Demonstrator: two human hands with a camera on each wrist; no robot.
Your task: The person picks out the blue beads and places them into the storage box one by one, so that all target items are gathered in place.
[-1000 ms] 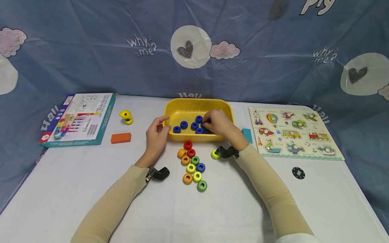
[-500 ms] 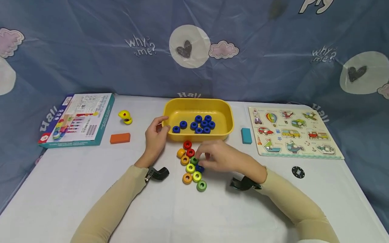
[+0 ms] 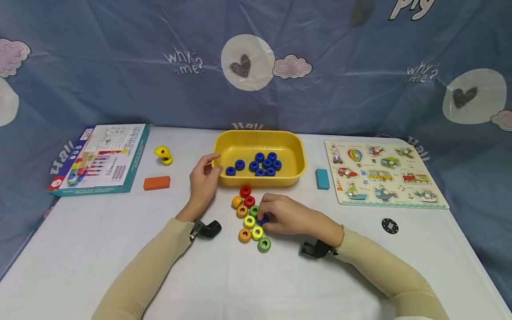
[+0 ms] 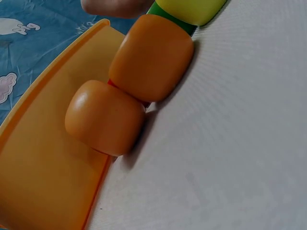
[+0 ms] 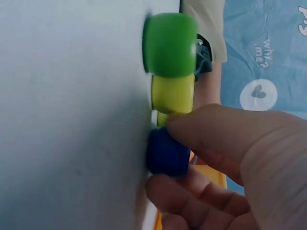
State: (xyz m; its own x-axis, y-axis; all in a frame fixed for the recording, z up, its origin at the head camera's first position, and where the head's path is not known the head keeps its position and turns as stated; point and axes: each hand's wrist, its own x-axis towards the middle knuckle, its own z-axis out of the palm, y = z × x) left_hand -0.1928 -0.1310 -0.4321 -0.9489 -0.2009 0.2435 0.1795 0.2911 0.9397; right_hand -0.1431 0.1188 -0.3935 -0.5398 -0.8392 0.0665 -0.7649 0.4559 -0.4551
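Between thumb and fingers of my right hand (image 3: 286,214) is a blue bead (image 5: 168,152), pinched at table level beside the loose beads. Around it lie a green bead (image 3: 264,244), yellow beads (image 3: 257,233), orange beads (image 3: 245,235) and red beads (image 3: 245,191), ring-shaped with a hole. My left hand (image 3: 204,178) grips the left edge of a yellow tray (image 3: 296,178), thumb near its front corner. Several blue beads (image 3: 260,172) lie inside that tray. In the left wrist view, two orange beads (image 4: 151,57) stand large before the tray's wall.
At the left are a boxed toy (image 3: 104,155), a small yellow duck (image 3: 163,154) and an orange block (image 3: 157,183). A blue block (image 3: 322,179), a picture puzzle board (image 3: 384,173) and a black chip (image 3: 390,226) lie to the right.
My right hand has left the yellow tray, come down toward the front and taken hold of the blue bead among the loose ones. The left hand has stayed at the tray's edge.
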